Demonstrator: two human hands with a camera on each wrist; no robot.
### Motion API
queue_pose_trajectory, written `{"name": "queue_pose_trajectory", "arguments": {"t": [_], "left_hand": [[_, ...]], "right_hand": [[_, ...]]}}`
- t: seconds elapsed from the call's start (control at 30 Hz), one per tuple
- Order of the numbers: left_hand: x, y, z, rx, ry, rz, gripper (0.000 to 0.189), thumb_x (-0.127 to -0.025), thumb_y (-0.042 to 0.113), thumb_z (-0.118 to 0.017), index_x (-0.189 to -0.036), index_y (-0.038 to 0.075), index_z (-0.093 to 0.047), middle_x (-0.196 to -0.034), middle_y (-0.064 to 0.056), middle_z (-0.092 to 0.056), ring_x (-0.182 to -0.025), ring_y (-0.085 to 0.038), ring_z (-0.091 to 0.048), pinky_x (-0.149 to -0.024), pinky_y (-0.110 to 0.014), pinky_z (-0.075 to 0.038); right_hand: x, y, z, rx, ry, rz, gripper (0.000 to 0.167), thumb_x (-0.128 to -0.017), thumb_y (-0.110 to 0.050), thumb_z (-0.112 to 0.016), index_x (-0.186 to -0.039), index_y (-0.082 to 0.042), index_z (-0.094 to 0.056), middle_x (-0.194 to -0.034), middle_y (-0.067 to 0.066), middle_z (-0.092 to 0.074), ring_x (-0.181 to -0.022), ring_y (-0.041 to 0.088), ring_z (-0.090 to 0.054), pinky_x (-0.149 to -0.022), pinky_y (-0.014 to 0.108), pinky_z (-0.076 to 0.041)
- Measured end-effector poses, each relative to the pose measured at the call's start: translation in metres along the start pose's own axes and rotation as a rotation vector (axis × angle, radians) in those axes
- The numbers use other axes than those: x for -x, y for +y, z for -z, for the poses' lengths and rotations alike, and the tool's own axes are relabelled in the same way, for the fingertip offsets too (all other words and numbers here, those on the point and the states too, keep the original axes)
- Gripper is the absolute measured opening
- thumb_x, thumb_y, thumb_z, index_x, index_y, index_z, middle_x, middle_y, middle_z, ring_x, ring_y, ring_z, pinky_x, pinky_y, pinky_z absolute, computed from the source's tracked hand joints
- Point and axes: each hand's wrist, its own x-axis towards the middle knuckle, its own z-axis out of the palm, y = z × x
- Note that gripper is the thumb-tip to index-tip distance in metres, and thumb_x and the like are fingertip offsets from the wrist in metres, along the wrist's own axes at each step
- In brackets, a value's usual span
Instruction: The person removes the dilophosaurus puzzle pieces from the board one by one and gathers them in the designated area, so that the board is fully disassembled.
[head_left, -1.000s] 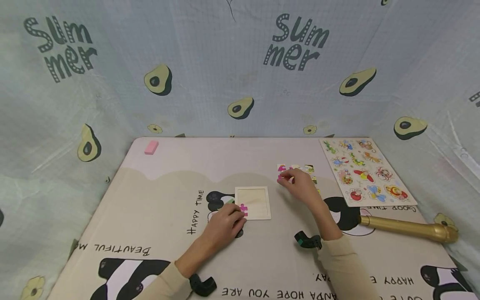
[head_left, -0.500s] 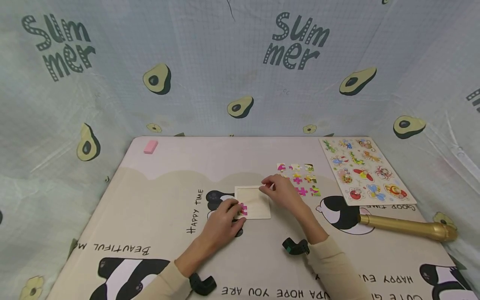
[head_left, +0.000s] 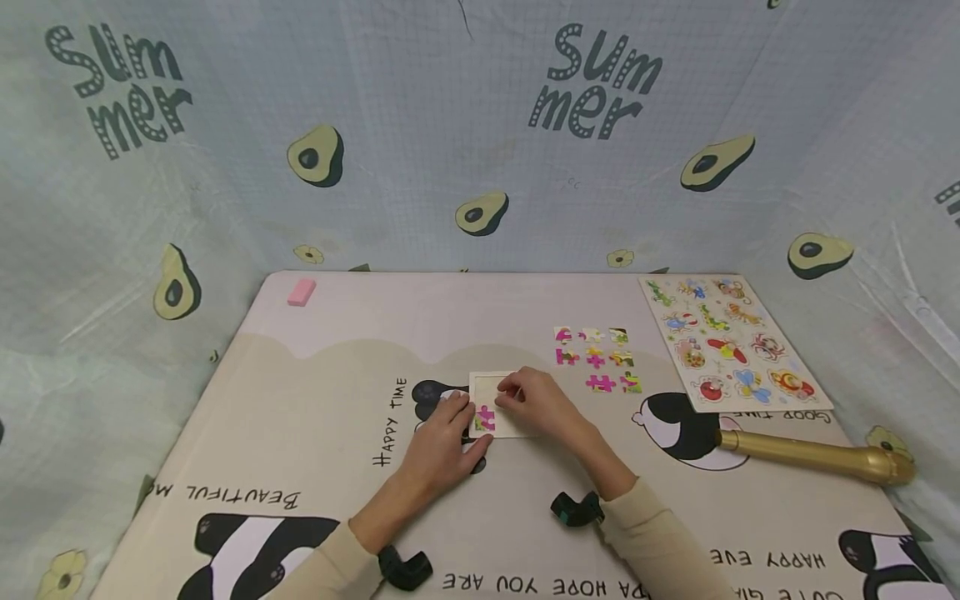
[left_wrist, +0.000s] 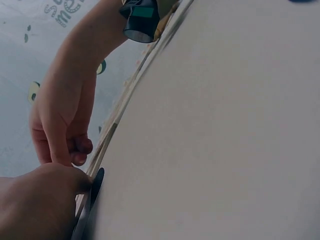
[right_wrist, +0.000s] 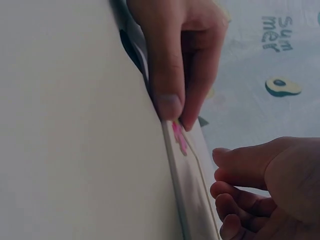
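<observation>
A small square wooden puzzle tray (head_left: 517, 427) lies on the table, with a pink jigsaw piece (head_left: 485, 417) in its near left corner. My left hand (head_left: 442, 446) grips the tray's left side; in the right wrist view its thumb (right_wrist: 169, 102) is against the rim and a finger reaches over the far side. Over the tray's right half is my right hand (head_left: 542, 404), fingers curled and thumb close to the index fingertip. No piece shows between those fingertips (right_wrist: 222, 156) in the right wrist view.
Several loose jigsaw pieces (head_left: 595, 358) lie in rows beyond the tray to the right. Farther right are a board with cartoon insects (head_left: 723, 342) and a gold rod-like object (head_left: 817, 457). A pink block (head_left: 302, 292) sits at the far left corner of the table.
My right hand has moved left and nearer, from beside the loose pieces to over the tray. My left hand has stayed at the tray's left side, its fingers shifting slightly off the pink piece.
</observation>
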Motion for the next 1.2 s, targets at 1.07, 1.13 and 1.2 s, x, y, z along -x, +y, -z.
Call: {"name": "queue_pose_trajectory", "arguments": {"t": [1.07,1.13,1.2], "left_hand": [[-0.001,0.001,0.0,0.005,-0.003,0.008,0.042,-0.083,0.031,-0.078,-0.109,0.0,-0.071,-0.119,-0.018,-0.07,-0.122,-0.035,-0.064,-0.104,-0.048,-0.051],[-0.002,0.001,0.0,0.006,-0.006,0.01,0.041,-0.084,0.031,-0.078,-0.109,-0.001,-0.071,-0.119,-0.019,-0.07,-0.122,-0.035,-0.064,-0.104,-0.048,-0.051],[-0.002,0.001,0.0,0.006,-0.008,0.012,0.042,-0.084,0.032,-0.078,-0.109,-0.001,-0.07,-0.119,-0.019,-0.07,-0.122,-0.034,-0.064,-0.104,-0.048,-0.051]], "right_hand": [[0.011,-0.014,-0.019,0.028,-0.089,0.016,0.017,-0.088,-0.017,-0.076,-0.097,-0.005,-0.066,-0.092,0.003,-0.056,-0.08,0.013,-0.051,-0.075,0.029,-0.047],[0.01,-0.013,-0.019,0.017,-0.088,0.011,0.018,-0.088,-0.016,-0.076,-0.097,-0.006,-0.065,-0.093,0.003,-0.056,-0.081,0.013,-0.051,-0.076,0.029,-0.048],[0.01,-0.013,-0.018,0.0,-0.088,0.008,0.017,-0.088,-0.015,-0.076,-0.097,-0.005,-0.065,-0.093,0.003,-0.057,-0.081,0.013,-0.052,-0.077,0.029,-0.048]]}}
